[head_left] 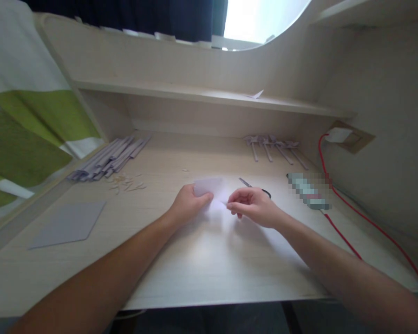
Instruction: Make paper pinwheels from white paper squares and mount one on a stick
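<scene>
My left hand (pixel 188 202) and my right hand (pixel 252 206) meet over the middle of a pale wooden desk (pixel 195 260). Both pinch a small sheet of white paper (pixel 209 188), which is partly folded and lifted a little off the desk. The left fingers are closed on its left edge, the right fingertips on its lower right corner. A pair of scissors (pixel 256 187) lies just behind my right hand, partly hidden by it.
A grey paper sheet (pixel 69 223) lies at the left. Rolled grey paper strips (pixel 111 157) and small paper scraps (pixel 127 184) sit at the back left, folded paper pieces on sticks (pixel 275 147) at the back right. A red cable (pixel 337 232) runs along the right side.
</scene>
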Action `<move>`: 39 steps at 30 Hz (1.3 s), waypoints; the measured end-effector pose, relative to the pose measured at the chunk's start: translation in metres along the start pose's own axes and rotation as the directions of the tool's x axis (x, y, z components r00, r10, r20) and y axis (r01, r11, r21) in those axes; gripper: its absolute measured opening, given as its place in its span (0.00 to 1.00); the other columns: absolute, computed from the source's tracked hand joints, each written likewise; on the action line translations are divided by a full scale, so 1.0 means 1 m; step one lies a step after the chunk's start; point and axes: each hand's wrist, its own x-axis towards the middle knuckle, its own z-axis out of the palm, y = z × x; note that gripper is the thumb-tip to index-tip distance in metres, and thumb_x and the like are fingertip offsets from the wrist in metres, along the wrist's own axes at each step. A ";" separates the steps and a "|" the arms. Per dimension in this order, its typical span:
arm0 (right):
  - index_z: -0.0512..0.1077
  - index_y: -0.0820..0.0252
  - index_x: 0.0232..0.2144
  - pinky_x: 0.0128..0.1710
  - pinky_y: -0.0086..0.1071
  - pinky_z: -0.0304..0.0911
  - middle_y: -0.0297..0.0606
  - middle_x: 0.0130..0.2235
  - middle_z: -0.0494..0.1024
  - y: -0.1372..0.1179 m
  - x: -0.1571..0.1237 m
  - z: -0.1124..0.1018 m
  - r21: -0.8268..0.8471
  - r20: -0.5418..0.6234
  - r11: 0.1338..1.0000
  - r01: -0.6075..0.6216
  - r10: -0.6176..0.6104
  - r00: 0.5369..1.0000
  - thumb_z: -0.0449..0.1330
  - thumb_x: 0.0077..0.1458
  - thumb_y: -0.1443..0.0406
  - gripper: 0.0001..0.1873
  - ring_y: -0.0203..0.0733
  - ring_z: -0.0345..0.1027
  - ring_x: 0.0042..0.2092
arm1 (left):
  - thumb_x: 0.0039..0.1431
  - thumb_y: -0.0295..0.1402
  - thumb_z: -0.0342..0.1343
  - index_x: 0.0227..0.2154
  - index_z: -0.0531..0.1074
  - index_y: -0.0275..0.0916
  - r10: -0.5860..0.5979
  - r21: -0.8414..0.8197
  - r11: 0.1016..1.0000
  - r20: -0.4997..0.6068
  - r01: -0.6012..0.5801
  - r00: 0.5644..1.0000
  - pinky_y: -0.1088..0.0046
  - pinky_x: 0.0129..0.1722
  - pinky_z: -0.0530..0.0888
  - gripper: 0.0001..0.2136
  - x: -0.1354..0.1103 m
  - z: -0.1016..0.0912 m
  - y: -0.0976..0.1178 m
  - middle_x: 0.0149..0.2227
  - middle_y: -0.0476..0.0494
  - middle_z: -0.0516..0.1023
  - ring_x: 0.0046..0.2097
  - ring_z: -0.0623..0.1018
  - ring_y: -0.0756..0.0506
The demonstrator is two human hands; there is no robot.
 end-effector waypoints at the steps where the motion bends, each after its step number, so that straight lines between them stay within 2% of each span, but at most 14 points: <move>1: 0.79 0.61 0.31 0.27 0.30 0.63 0.35 0.25 0.77 -0.007 0.010 0.001 -0.054 -0.057 0.997 0.051 -0.054 0.997 0.68 0.56 0.58 0.11 0.37 0.70 0.26 | 0.51 0.37 0.61 0.31 0.80 0.34 -0.002 0.005 1.000 -0.022 0.002 1.000 0.76 0.25 0.68 0.10 0.004 -0.003 -0.002 0.28 0.47 0.80 0.27 0.76 0.47; 4: 0.79 0.61 0.33 0.28 0.30 0.63 0.36 0.27 0.78 -0.029 0.054 0.008 -0.192 -0.144 0.952 0.238 -0.267 0.953 0.66 0.58 0.58 0.10 0.37 0.70 0.28 | 0.49 0.37 0.62 0.33 0.81 0.34 -0.006 0.046 0.999 -0.141 0.012 0.990 0.74 0.28 0.71 0.12 0.017 -0.021 -0.004 0.32 0.43 0.83 0.31 0.79 0.44; 6: 0.79 0.61 0.35 0.30 0.30 0.63 0.37 0.31 0.80 -0.041 0.092 0.018 -0.317 -0.191 0.912 0.262 -0.332 0.924 0.64 0.60 0.59 0.10 0.38 0.71 0.31 | 0.47 0.36 0.63 0.33 0.81 0.33 -0.012 0.092 0.995 -0.255 0.036 0.967 0.73 0.29 0.71 0.12 0.024 -0.041 -0.003 0.34 0.39 0.84 0.34 0.81 0.42; 9: 0.80 0.62 0.43 0.38 0.30 0.65 0.42 0.39 0.84 -0.048 0.146 0.034 -0.507 -0.224 0.858 0.088 -0.230 0.947 0.59 0.64 0.62 0.13 0.40 0.75 0.39 | 0.46 0.34 0.64 0.35 0.80 0.33 -0.012 0.146 0.986 -0.445 0.085 0.895 0.69 0.34 0.74 0.13 0.031 -0.080 0.002 0.37 0.34 0.85 0.38 0.82 0.38; 13: 0.81 0.65 0.40 0.43 0.33 0.68 0.45 0.40 0.84 -0.037 0.195 0.053 -0.575 -0.119 0.818 -0.016 -0.064 0.991 0.67 0.58 0.67 0.08 0.45 0.77 0.43 | 0.49 0.34 0.63 0.35 0.79 0.32 0.000 0.166 0.977 -0.626 0.133 0.780 0.63 0.42 0.77 0.11 0.035 -0.120 0.001 0.41 0.28 0.84 0.43 0.83 0.34; 15: 0.80 0.64 0.43 0.46 0.36 0.71 0.45 0.44 0.83 -0.030 0.208 0.059 -0.614 -0.059 0.787 -0.059 0.029 0.998 0.69 0.58 0.65 0.11 0.46 0.77 0.45 | 0.50 0.34 0.62 0.35 0.78 0.33 -0.001 0.160 0.977 -0.657 0.141 0.753 0.61 0.43 0.77 0.11 0.037 -0.127 -0.003 0.41 0.28 0.84 0.44 0.83 0.34; 19: 0.74 0.60 0.55 0.50 0.45 0.74 0.45 0.56 0.76 -0.026 0.221 0.067 -0.668 0.007 0.736 -0.110 0.154 0.988 0.62 0.68 0.59 0.17 0.48 0.75 0.52 | 0.48 0.34 0.63 0.34 0.78 0.34 0.004 0.159 0.978 -0.655 0.132 0.756 0.60 0.44 0.77 0.11 0.041 -0.124 -0.009 0.40 0.29 0.84 0.43 0.83 0.34; 25: 0.74 0.60 0.54 0.51 0.46 0.74 0.44 0.55 0.76 -0.038 0.213 0.060 -0.628 0.009 0.774 -0.080 0.110 0.994 0.62 0.68 0.59 0.16 0.48 0.75 0.51 | 0.47 0.35 0.64 0.33 0.79 0.35 0.004 0.114 0.990 -0.621 0.085 0.784 0.63 0.43 0.77 0.11 0.040 -0.115 -0.004 0.39 0.30 0.85 0.42 0.84 0.35; 29: 0.79 0.65 0.37 0.43 0.35 0.71 0.42 0.37 0.82 -0.036 0.184 0.039 -0.499 -0.084 0.866 -0.030 -0.014 0.996 0.66 0.59 0.69 0.04 0.44 0.76 0.42 | 0.47 0.36 0.65 0.34 0.80 0.34 0.017 0.047 0.999 -0.563 0.011 0.826 0.68 0.39 0.77 0.13 0.037 -0.106 0.000 0.39 0.32 0.86 0.41 0.84 0.37; 30: 0.79 0.66 0.37 0.40 0.32 0.70 0.41 0.35 0.82 -0.035 0.175 0.032 -0.454 -0.114 0.891 -0.014 -0.042 0.993 0.65 0.57 0.71 0.04 0.42 0.76 0.39 | 0.46 0.37 0.65 0.34 0.80 0.33 0.025 0.031 0.999 -0.545 -0.010 0.838 0.68 0.38 0.77 0.14 0.036 -0.103 0.001 0.39 0.33 0.86 0.41 0.84 0.38; 32: 0.78 0.64 0.46 0.34 0.29 0.67 0.40 0.34 0.82 -0.034 0.156 0.017 -0.351 -0.181 0.936 0.030 -0.100 0.978 0.62 0.56 0.72 0.15 0.38 0.74 0.34 | 0.46 0.39 0.66 0.35 0.80 0.32 0.043 0.002 0.999 -0.505 -0.049 0.862 0.69 0.37 0.77 0.16 0.035 -0.096 0.007 0.40 0.32 0.86 0.40 0.84 0.38; 34: 0.77 0.61 0.52 0.31 0.27 0.66 0.38 0.34 0.82 -0.039 0.137 0.000 -0.252 -0.225 0.964 0.089 -0.148 0.963 0.59 0.57 0.70 0.20 0.36 0.73 0.31 | 0.45 0.40 0.68 0.36 0.80 0.30 0.063 -0.021 0.996 -0.455 -0.082 0.888 0.68 0.36 0.76 0.19 0.034 -0.087 0.018 0.39 0.31 0.86 0.38 0.84 0.38; 37: 0.81 0.62 0.41 0.29 0.27 0.66 0.40 0.33 0.81 -0.059 0.108 -0.028 -0.144 -0.281 0.976 0.164 -0.199 0.939 0.57 0.57 0.67 0.14 0.35 0.73 0.30 | 0.45 0.42 0.69 0.37 0.81 0.31 0.119 -0.059 0.987 -0.354 -0.149 0.928 0.68 0.34 0.77 0.20 0.033 -0.071 0.049 0.37 0.34 0.86 0.36 0.84 0.39; 39: 0.82 0.59 0.40 0.31 0.28 0.68 0.39 0.35 0.82 -0.078 0.085 -0.045 -0.085 -0.328 0.971 0.224 -0.240 0.914 0.58 0.57 0.64 0.14 0.35 0.74 0.32 | 0.44 0.42 0.70 0.36 0.81 0.32 0.172 -0.119 0.970 -0.280 -0.212 0.944 0.69 0.34 0.77 0.20 0.032 -0.060 0.077 0.36 0.37 0.86 0.35 0.83 0.40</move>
